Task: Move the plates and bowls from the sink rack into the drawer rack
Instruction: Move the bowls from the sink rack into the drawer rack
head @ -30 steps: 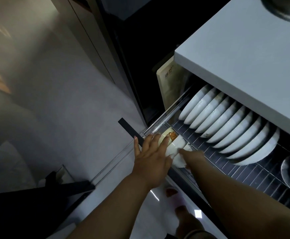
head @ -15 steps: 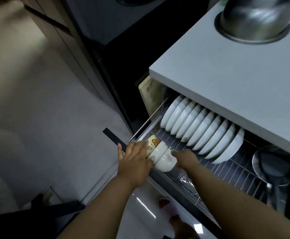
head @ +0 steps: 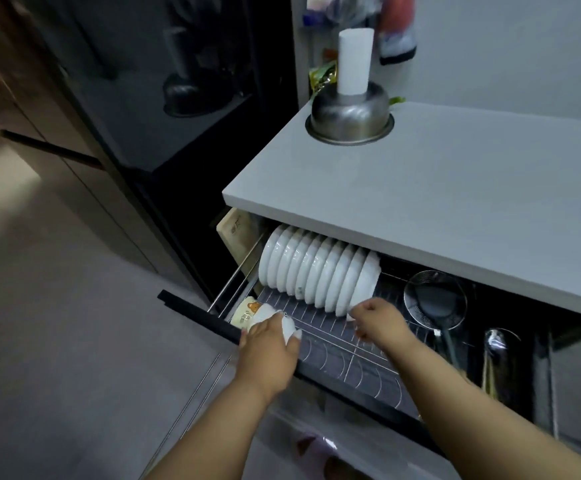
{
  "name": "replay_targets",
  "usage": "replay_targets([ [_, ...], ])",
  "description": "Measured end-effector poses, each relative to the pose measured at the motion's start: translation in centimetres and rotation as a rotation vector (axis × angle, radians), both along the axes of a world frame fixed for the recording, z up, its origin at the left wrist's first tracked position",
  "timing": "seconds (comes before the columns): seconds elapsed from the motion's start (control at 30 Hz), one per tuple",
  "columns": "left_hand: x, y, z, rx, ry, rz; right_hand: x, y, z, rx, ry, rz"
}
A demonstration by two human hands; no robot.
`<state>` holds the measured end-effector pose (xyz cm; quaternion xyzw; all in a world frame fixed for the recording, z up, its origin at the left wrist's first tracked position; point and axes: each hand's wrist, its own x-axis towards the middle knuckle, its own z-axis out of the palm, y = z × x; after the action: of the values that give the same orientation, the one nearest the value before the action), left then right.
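Plates (head: 316,271) fill drawer rack (head: 344,344) rear; strainer (head: 434,299) beside them.

right hand (head: 377,322): left the small bowls (head: 265,315), now beside plate row (head: 316,271) | view: lifted

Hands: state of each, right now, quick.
Left hand: grips the small bowls lying at the front of the drawer rack.
Right hand: fingers curled by the row of white bowls; whether it holds anything cannot be told.

Glossy white bowls (head: 316,268), wire drawer rack (head: 344,344)
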<state>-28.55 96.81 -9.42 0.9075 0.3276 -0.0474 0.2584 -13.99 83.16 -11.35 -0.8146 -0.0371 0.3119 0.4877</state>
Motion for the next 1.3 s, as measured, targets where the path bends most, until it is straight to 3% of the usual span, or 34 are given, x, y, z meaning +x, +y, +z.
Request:
replay_targets([
  [0.17, 0.3, -3.8, 1.7, -0.09, -0.104, -0.034, -0.6, -6.0, 3.4, -0.024, -0.154, -0.02],
  [0.4, 1.9, -10.2, 3.2, -0.093, -0.17, -0.216, -1.5, -14.9, 7.3, -0.091, -0.306, -0.206],
  [0.87, 8.4, -23.9, 4.0, -0.079, -0.149, -0.55, -2.4, -31.8, 9.1, -0.099, -0.285, -0.471],
  [1.3, 15.3, -47.9, 5.2, -0.061, -0.126, -0.945, -2.7, -56.2, 9.8, -0.13, -0.287, -0.805],
])
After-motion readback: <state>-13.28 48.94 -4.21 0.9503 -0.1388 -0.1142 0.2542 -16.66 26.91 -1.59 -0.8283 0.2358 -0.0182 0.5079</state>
